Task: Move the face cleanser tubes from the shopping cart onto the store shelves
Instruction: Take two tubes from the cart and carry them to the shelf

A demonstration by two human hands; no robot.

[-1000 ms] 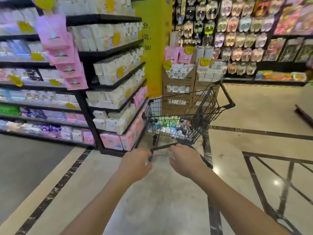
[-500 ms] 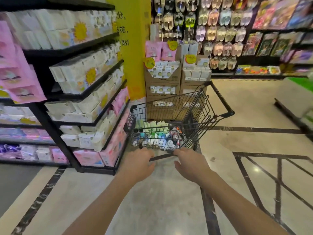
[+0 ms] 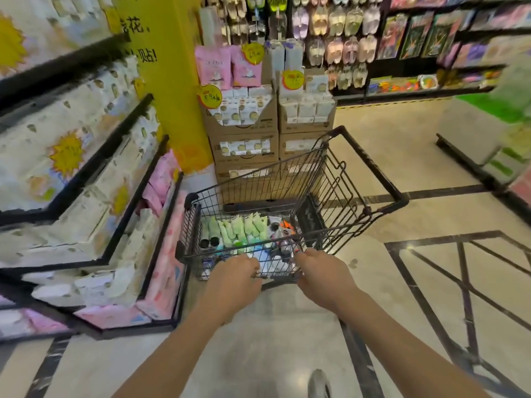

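The shopping cart, a small black wire basket on wheels, stands in the aisle straight ahead of the person. Both arms reach to its near end. The left grip is curled over the low bar there, and the right grip wraps the same bar just beside it, fingers closed round the metal.

The face cleanser tubes, pale green, lie packed side by side on the cart's floor, with dark-capped bottles and other small items mixed in at either end; their labels are too blurred to read.

Close along the cart's left side runs a black store shelf unit loaded with white packs above and pink packs at the bottom. Directly beyond the cart's far end, stacked cardboard boxes of goods block the way, with a yellow pillar just left of them. Further beyond the cart, slippers hang on a wall. Right of the cart the tiled floor lies bare.
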